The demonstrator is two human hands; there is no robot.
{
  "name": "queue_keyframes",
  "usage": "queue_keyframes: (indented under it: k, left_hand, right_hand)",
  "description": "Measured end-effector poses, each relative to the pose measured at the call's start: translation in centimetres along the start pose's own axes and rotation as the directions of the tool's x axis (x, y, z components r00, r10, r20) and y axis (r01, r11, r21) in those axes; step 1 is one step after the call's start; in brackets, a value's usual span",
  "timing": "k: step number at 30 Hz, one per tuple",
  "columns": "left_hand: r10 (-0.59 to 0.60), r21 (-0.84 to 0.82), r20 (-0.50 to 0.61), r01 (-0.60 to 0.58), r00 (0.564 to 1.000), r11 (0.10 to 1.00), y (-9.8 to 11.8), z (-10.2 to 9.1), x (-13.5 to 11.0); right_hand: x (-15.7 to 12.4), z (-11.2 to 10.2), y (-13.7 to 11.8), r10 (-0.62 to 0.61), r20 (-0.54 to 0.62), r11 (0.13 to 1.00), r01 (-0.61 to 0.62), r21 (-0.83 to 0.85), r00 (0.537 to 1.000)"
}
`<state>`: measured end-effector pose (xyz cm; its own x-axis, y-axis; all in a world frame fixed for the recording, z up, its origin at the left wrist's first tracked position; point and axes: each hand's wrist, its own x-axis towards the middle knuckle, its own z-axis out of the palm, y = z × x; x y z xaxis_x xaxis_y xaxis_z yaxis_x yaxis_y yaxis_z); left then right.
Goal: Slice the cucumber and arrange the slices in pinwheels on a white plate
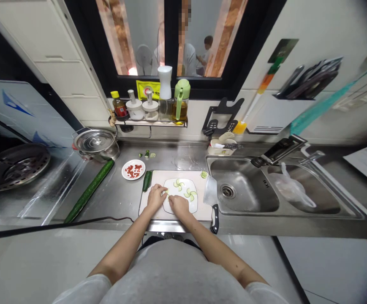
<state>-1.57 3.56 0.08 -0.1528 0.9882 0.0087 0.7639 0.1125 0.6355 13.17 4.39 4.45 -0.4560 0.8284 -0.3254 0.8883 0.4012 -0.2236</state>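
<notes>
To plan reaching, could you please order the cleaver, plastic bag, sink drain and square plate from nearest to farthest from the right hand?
From the right hand, head view:
1. Square plate, beneath it.
2. Cleaver, at the board's right edge.
3. Sink drain, left basin.
4. Plastic bag, right basin.

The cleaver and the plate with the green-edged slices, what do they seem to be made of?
Cleaver blade: likely steel, silvery grey with a soft sheen. Its black handle: perhaps plastic, with pale rivet-like dots. Plate: probably glazed ceramic, smooth and white, though plastic is possible.
</notes>
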Motion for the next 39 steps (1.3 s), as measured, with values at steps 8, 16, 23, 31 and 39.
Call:
queue_keyframes:
  k: [8, 16, 23, 31, 39]
  left_hand:
    - [-0.019, -0.008, 0.004, 0.019, 1.000, 1.000, -0.1, 0.1, 0.1]
    - [-0.026, -0.001, 0.000, 0.026, 1.000, 1.000, -0.2, 0.3, 0.1]
    - [-0.011, -0.019, -0.020, 0.010, 1.000, 1.000, -0.3, 0.5, 0.2]
    - [-0.004, -0.020, -0.036, 0.003, 0.999, 1.000, -0.3, 0.6, 0.1]
    - [-0.084, -0.232, -0.228, 0.029, 0.970, 0.972, -0.4, -0.9, -0.7]
  right_hand:
    - [0.3, 0.1, 0.1, 0.006, -0.025, 1.000, -0.006, 0.023, 1.000]
    - [0.6, -0.1, 0.0, 0.014, 0.005, 1.000, -0.014, 0.012, 1.000]
    - [0.6, -0.1, 0.1, -0.003, -0.001, 1.000, 0.003, -0.006, 1.000]
    - [0.6, -0.2, 0.1, -0.001, 0.014, 1.000, 0.001, 0.020, 1.000]
    - [-0.2, -2.0, 3.2, 0.167, -0.262, 0.896, -0.036, 0.442, 0.950]
